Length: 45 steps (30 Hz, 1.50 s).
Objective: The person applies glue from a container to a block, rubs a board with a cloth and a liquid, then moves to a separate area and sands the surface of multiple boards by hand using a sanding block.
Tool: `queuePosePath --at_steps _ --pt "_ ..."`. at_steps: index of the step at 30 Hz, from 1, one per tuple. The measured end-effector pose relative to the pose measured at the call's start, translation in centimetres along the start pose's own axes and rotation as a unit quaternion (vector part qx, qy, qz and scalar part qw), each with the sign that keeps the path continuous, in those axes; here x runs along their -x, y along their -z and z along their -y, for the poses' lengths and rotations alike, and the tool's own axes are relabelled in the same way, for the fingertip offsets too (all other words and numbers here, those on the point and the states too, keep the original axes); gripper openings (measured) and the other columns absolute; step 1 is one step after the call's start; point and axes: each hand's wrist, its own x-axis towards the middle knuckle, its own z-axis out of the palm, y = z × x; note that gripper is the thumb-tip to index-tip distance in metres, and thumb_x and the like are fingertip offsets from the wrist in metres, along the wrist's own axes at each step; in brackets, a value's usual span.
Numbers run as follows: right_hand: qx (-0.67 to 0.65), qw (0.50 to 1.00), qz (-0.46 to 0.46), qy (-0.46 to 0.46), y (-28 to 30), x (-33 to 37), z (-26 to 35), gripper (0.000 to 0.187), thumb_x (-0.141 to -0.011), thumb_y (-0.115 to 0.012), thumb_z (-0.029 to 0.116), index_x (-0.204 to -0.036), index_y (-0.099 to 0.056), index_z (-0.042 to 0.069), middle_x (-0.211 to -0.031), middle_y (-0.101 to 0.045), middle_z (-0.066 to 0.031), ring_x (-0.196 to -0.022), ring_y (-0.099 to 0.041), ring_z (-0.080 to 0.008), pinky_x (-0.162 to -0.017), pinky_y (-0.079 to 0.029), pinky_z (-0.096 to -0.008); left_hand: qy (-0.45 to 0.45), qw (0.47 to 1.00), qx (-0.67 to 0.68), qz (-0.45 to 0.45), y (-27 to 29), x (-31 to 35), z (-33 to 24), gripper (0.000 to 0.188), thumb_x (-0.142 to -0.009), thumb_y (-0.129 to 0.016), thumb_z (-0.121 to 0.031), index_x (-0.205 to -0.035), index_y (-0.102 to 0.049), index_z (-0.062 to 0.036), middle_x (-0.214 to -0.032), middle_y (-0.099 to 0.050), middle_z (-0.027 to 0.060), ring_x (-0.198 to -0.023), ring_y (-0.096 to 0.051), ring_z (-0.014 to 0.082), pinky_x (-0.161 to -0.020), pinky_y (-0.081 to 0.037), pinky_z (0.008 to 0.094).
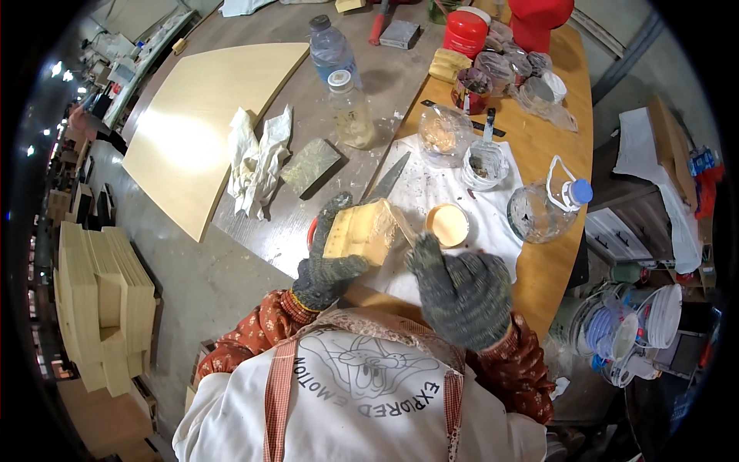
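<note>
My left hand (327, 277), in a dark grey knit glove, grips a pale yellow block (350, 233) by its left and lower sides. The block's right face looks rough and smeared. In my right hand (464, 296), gloved alike, is a thin flat wooden stick (402, 225), its far end against the block's right edge. Just beyond the right fingertips stands a small round tub (447, 225) of cream-coloured paste, on a stained white cloth (412, 269). A pointed metal blade (390, 177) lies behind the block; its other end is hidden.
Left of the cloth are a sanding block (311, 168), crumpled white paper (258, 165), two bottles (350, 108) and a large pale panel (200, 115). A clear jug (539, 212), a cup with a brush (485, 165) and red containers (466, 32) stand on the right.
</note>
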Motion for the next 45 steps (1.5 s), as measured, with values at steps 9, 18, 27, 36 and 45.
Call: queuePosePath --at_steps 9,18,27,36,45 --pt "0.074 0.997 -0.005 0.017 0.5 1.3 1.4 0.037 -0.093 -0.050 0.028 -0.101 -0.055 -0.007 -0.074 -0.054 -0.0114 -0.060 -0.055 -0.0177 -0.049 -0.049 -0.0306 -0.045 0.979 -0.198 0.030 2.2 -0.2 -1.4 0.101 -0.064 -0.082 -0.028 -0.139 -0.019 -0.0029 -0.136 -0.040 0.0145 -0.124 -0.041 0.0255 -0.103 -0.035 0.0396" --pt "-0.549 0.769 0.095 -0.313 -3.7 3.4 -2.8 0.036 -0.075 -0.058 -0.005 -0.110 -0.061 0.006 -0.103 -0.062 -0.0114 -0.087 -0.062 -0.0209 -0.071 -0.052 -0.0278 -0.215 0.750 -0.582 0.229 5.8 -1.4 -0.8 0.062 -0.081 -0.064 -0.035 -0.130 -0.043 -0.0041 -0.129 -0.050 0.0112 -0.120 -0.043 0.0288 -0.107 -0.021 0.0424" --pt "-0.491 0.833 -0.016 -0.254 -4.0 0.4 -1.1 0.013 -0.084 -0.056 0.011 -0.085 -0.064 0.000 -0.077 -0.062 -0.0110 -0.074 -0.060 -0.0225 -0.065 -0.050 -0.0330 -0.373 0.599 -0.692 0.151 2.9 -0.7 -2.4 0.036 -0.079 -0.061 -0.019 -0.110 -0.056 -0.0016 -0.103 -0.057 0.0164 -0.095 -0.053 0.0320 -0.084 -0.044 0.0392" --pt "-0.709 0.472 0.145 -0.503 -4.2 1.2 -1.8 0.025 -0.091 -0.051 0.013 -0.112 -0.052 -0.001 -0.061 -0.049 -0.0056 -0.041 -0.042 -0.0132 -0.033 -0.036 -0.0252 -0.173 0.948 -0.128 0.236 4.4 -0.6 -0.1 0.087 -0.073 -0.077 -0.028 -0.139 -0.025 -0.0045 -0.139 -0.039 0.0087 -0.129 -0.037 0.0195 -0.106 -0.029 0.0363" --pt "-0.561 0.628 0.026 -0.539 -0.7 -2.8 0.0 0.021 -0.087 -0.051 0.014 -0.086 -0.065 -0.001 -0.076 -0.062 -0.0123 -0.056 -0.058 -0.0161 -0.048 -0.048 -0.0277 0.035 0.979 0.194 0.047 0.1 -0.5 -2.3 0.088 -0.071 -0.076 -0.020 -0.140 -0.024 -0.0071 -0.136 -0.041 0.0105 -0.124 -0.041 0.0219 -0.103 -0.034 0.0345"
